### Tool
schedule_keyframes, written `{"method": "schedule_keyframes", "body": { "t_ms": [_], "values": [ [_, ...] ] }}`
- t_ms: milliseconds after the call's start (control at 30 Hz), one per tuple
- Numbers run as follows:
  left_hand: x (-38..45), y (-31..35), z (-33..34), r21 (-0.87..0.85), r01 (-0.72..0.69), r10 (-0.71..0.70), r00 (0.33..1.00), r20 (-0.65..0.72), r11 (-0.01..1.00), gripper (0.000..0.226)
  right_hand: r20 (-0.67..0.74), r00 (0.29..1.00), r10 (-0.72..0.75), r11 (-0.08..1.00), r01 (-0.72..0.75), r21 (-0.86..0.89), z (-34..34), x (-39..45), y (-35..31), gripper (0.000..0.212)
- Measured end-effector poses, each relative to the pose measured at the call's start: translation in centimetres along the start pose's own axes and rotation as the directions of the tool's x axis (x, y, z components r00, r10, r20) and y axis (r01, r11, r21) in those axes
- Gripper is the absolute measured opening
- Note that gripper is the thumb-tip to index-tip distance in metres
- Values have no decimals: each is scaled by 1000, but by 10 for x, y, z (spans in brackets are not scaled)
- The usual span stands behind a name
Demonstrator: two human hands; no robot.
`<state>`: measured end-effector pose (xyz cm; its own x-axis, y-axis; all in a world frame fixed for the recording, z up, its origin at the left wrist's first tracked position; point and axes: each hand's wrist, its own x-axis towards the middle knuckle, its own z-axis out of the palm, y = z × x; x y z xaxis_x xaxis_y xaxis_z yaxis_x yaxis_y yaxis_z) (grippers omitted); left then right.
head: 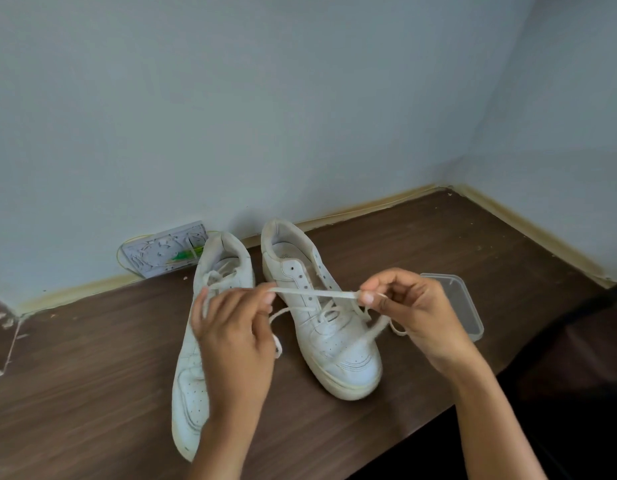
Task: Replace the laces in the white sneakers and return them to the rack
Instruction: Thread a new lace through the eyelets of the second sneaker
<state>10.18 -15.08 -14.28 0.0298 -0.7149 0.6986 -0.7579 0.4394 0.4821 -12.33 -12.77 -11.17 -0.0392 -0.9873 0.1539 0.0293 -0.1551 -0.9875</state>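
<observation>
Head view: the flat white fabric lace (314,293) is stretched crosswise above the right-hand white leather sneaker (320,317), pinched at either end by the left hand (234,327) and right hand (404,306), the latter nearer the eyelets, beside a clear plastic lid (462,306).

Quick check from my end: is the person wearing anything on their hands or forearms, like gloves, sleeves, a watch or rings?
Nothing shows. The left hand and right hand are bare, with no gloves, and no rings can be made out. Both forearms are uncovered down to the bottom edge of the picture: no sleeves, watch or bands. The fingernails look short and plain.
</observation>
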Motion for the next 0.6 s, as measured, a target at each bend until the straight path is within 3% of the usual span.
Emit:
{"method": "schedule_keyframes", "body": {
  "t_ms": [133, 267, 400, 600],
  "values": [
    [1, -5, -2, 122, 67, -65, 998, -16, 990, 24, -100, 995, -3, 1000, 4, 10, -7, 0, 2, 16],
    [-1, 10, 7, -14, -98, 99, 987, 127, 995, 38, -33, 999, -18, 999, 16, -42, 8, 2, 3, 14],
    [-10, 25, 20, -122, -193, 217, 951, 221, 974, 30, 62, 997, -45, 998, 47, -34, 24, 4, 9, 14],
    [-3, 4, 14, -116, -1, 13, 995, 97, 993, 14, 58, 998, -11, 997, 15, -71, 22, 5, 10, 15]
  ]
}}
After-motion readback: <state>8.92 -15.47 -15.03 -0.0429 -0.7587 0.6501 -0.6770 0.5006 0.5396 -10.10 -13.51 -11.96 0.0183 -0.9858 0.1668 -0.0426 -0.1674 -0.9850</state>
